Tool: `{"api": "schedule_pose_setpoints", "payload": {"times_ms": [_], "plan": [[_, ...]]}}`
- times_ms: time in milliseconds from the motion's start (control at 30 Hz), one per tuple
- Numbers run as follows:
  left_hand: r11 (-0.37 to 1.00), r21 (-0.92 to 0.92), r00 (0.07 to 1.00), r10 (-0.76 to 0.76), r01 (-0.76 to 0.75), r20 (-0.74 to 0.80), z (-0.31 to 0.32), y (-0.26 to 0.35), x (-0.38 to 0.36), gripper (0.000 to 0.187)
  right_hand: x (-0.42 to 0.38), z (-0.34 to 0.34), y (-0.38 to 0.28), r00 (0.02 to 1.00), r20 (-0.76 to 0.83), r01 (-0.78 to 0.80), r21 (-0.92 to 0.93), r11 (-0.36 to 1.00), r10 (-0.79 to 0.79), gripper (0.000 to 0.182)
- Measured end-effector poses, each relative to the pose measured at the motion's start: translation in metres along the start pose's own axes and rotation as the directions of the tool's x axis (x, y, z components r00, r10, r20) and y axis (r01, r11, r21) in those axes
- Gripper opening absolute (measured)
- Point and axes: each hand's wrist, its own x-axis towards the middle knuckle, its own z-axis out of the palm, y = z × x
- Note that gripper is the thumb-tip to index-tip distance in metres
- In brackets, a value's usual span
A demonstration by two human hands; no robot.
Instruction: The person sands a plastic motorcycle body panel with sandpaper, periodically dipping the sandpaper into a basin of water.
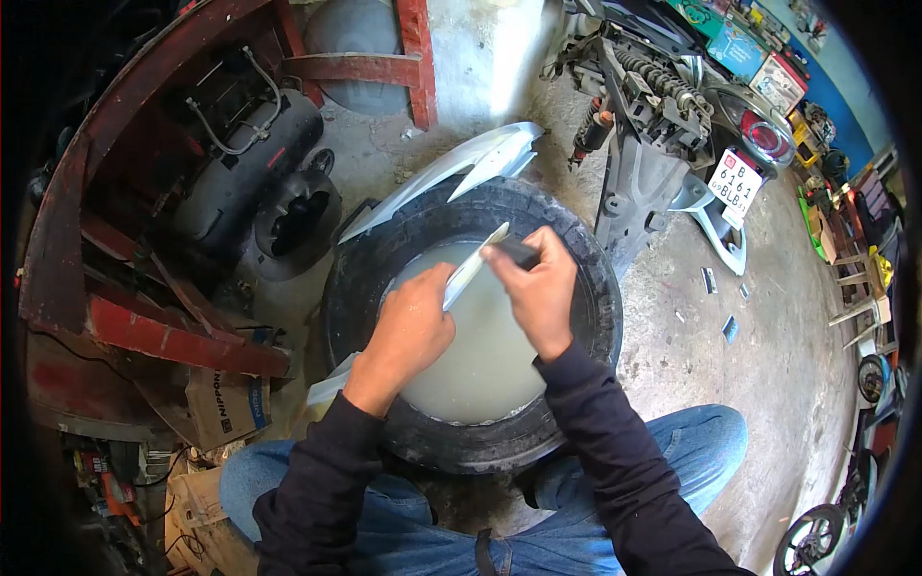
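Note:
My left hand [413, 322] is closed around a narrow white plastic panel [465, 280], tilted over a round black tub [357, 317]. In my right hand [541, 296] is a dark grey piece of sandpaper [520, 253], pinched between thumb and fingers right at the panel's upper end. Cloudy whitish water [480, 370] fills the tub below both hands. Across the tub's far rim lies a larger curved white fairing [423, 189]. Another pale panel [329, 386] shows partly at the near left, behind my left wrist.
At the left a red wooden frame [351, 67] stands around a black tank [254, 144]. A cardboard box [226, 403] sits near my left knee. Motorcycle parts with a shock absorber [653, 82] and a licence plate [734, 187] lie to the right. Small packets [730, 329] are on the concrete floor.

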Motion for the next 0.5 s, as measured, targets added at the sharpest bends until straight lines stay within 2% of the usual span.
{"api": "schedule_pose_setpoints", "payload": {"times_ms": [100, 200, 300, 333, 433, 467, 500], "plan": [[1.0, -0.006, 1.0, -0.003, 0.003, -0.008, -0.001, -0.001, -0.002, 0.047, 0.001, -0.001, -0.007, 1.0, 0.025, -0.002, 0.006, 1.0, 0.002, 0.035], [1.0, -0.011, 1.0, 0.005, -0.005, 0.004, -0.002, 0.003, -0.002, 0.047, -0.005, -0.004, -0.013, 0.992, 0.092, 0.101, -0.17, 0.98, -0.086, 0.036], [1.0, -0.006, 1.0, -0.002, 0.002, 0.012, -0.004, 0.003, -0.004, 0.047, 0.002, -0.001, -0.01, 0.99, 0.022, 0.139, -0.081, 0.987, -0.137, 0.036], [1.0, -0.009, 1.0, -0.005, 0.005, 0.013, -0.005, 0.004, -0.003, 0.046, -0.006, -0.002, -0.011, 0.99, 0.082, 0.123, -0.151, 0.981, -0.112, 0.034], [1.0, -0.021, 1.0, 0.021, -0.021, -0.007, -0.004, 0.003, -0.004, 0.046, 0.002, -0.004, -0.02, 0.99, 0.049, 0.135, -0.138, 0.981, -0.13, 0.034], [1.0, -0.022, 1.0, 0.019, -0.019, -0.008, -0.003, 0.002, -0.004, 0.046, 0.006, -0.006, -0.025, 0.999, 0.03, 0.042, -0.096, 0.995, -0.04, 0.035], [1.0, -0.016, 1.0, 0.017, -0.017, 0.0, -0.002, 0.001, -0.005, 0.046, 0.0, -0.005, -0.023, 0.999, 0.033, 0.041, -0.095, 0.995, -0.038, 0.035]]}}
